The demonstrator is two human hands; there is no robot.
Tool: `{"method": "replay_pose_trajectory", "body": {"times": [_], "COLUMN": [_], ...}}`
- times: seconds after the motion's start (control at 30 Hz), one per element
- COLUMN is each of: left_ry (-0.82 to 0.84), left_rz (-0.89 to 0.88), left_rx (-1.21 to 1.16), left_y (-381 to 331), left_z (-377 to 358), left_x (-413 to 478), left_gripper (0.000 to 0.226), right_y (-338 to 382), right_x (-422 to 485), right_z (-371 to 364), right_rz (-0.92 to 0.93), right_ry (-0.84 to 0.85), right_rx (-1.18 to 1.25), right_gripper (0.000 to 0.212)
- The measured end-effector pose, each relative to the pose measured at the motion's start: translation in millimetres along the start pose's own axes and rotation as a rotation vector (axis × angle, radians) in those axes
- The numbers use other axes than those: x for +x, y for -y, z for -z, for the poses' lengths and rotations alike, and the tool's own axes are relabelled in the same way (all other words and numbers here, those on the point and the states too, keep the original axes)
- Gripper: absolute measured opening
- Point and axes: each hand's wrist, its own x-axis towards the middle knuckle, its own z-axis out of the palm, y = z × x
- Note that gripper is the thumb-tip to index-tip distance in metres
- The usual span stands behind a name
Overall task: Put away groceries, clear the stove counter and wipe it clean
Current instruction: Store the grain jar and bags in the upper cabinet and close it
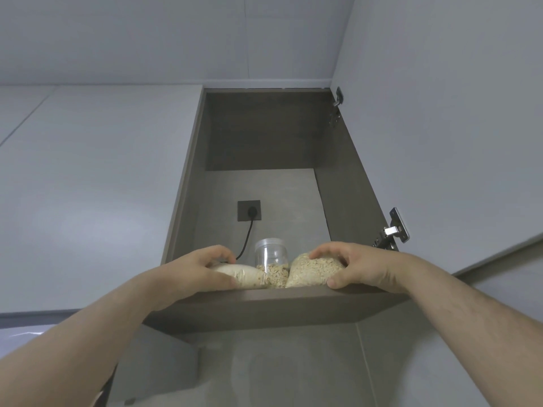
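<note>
The view looks up into an open wall cabinet (346,183). Both hands reach to the near edge of its bottom shelf (279,298).

The left hand (202,267) grips the left bag (252,276), a clear bag of pale, fine grains. Its fingers curl over the top of the bag and the thumb lies on the near side. The right hand (355,267) grips the right bag (311,270), a clear bag full of flakes that look like oats. Its fingers curl over the top and the right side of the bag, and the thumb rests at the near edge of the shelf. Both bags lie on the shelf, at its near edge.

Between the two bags stands a jar (271,254) of clear plastic, upright, with a clear lid. It has the same kind of flakes in its lower part and touches both bags, or nearly so.

On the far wall of the cabinet there is a dark socket (249,210). A black cable (246,239) hangs from it and goes down behind the left hand.

At the right side of the cabinet two metal hinges (393,227) carry the door (440,113), which stands open to the right.
</note>
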Motion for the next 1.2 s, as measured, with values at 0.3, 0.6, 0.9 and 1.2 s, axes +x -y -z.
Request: {"method": "replay_pose_trajectory", "body": {"times": [0.3,0.6,0.9,1.2], "left_ry": [0.029,0.026,-0.052,-0.155], "left_rz": [0.157,0.277,0.256,0.139], "left_rx": [-0.089,-0.093,0.078,0.017], "left_y": [-2.1,-10.4,-16.6,-7.7], "left_z": [3.1,3.8,-5.4,-6.5], "left_x": [15.1,23.9,26.5,14.9], "left_gripper": [0.017,0.017,0.026,0.015], "right_y": [5.5,4.1,19.0,11.3], "right_x": [2.1,7.0,1.5,0.5], "right_z": [-1.7,4.9,-9.2,-8.7], "right_rz": [-0.072,-0.214,-0.204,-0.109], "right_ry": [-0.011,0.063,-0.054,-0.06], "right_rx": [0.095,0.34,-0.006,-0.017], "right_gripper": [0.038,0.025,0.027,0.017]}}
